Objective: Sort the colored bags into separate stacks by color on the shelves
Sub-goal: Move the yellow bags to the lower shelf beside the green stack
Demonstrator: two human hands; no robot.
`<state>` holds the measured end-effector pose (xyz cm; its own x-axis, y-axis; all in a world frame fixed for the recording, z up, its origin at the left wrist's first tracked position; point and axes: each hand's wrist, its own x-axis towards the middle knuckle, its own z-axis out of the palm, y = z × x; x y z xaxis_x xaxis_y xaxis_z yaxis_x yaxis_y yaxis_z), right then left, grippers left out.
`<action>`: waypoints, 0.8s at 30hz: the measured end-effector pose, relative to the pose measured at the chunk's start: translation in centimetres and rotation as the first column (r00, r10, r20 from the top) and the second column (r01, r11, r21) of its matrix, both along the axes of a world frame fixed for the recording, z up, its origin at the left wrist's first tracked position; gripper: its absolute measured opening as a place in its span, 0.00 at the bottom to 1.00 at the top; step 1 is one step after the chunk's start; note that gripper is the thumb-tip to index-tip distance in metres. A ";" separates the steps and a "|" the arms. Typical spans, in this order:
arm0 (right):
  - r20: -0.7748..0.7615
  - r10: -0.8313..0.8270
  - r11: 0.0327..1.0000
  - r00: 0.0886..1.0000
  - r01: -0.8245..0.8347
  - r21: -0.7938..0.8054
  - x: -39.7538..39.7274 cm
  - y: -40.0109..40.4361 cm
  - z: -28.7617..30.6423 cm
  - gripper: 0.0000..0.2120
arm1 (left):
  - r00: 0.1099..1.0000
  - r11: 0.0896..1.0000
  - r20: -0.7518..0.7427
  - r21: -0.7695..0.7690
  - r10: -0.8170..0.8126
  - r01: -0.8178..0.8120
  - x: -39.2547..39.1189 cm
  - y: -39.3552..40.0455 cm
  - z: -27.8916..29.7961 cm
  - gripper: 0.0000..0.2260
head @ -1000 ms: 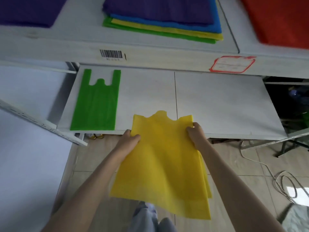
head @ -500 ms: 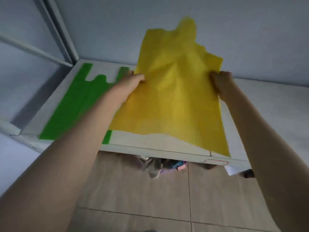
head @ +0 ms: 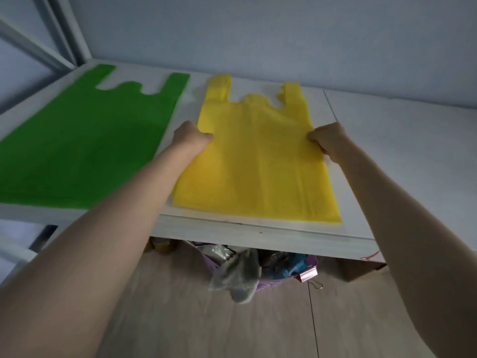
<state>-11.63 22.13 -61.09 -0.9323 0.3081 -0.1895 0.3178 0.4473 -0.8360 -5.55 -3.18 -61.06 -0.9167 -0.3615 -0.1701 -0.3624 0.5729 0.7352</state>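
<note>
Head camera, looking down at a white shelf point(head: 387, 161). A yellow bag point(head: 258, 161) lies flat on it, long axis running front to back, its two handle loops pointing toward the rear wall. The cloth looks thin, matte and faintly ribbed. The left hand point(head: 192, 138) pinches its left edge with curled fingers; the right hand point(head: 326, 140) is clamped likewise on the right edge. Just beside it to the left, apart, a green bag point(head: 90, 140) of the same vest shape lies flat. No readable writing.

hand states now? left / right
Left hand: closed, gripping the yellow bag at its left edge.
Right hand: closed, gripping the same bag's right edge.
</note>
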 end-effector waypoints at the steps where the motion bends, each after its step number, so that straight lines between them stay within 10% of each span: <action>1: 0.008 -0.009 1.000 1.000 0.009 0.019 0.0 0.0 -0.1 0.15 | 1.000 1.000 0.008 -0.008 0.001 -0.001 0.0 0.1 0.1 0.21; 14: -0.003 0.016 0.976 1.000 -0.015 0.219 0.0 -0.5 0.0 0.20 | 1.000 0.984 -0.019 -0.176 0.011 -0.014 0.0 1.0 0.6 0.22; 24: 0.400 0.133 0.900 0.907 -0.280 0.335 8.7 -1.3 8.9 0.14 | 0.909 0.924 0.405 -0.301 -0.100 0.236 8.9 0.6 10.8 0.17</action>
<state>-2.92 20.87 -52.15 -0.8719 0.2317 -0.4314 0.4264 0.7922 -0.4365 3.39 -2.57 -50.30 -0.8600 -0.3051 -0.4089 -0.4470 0.8370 0.3156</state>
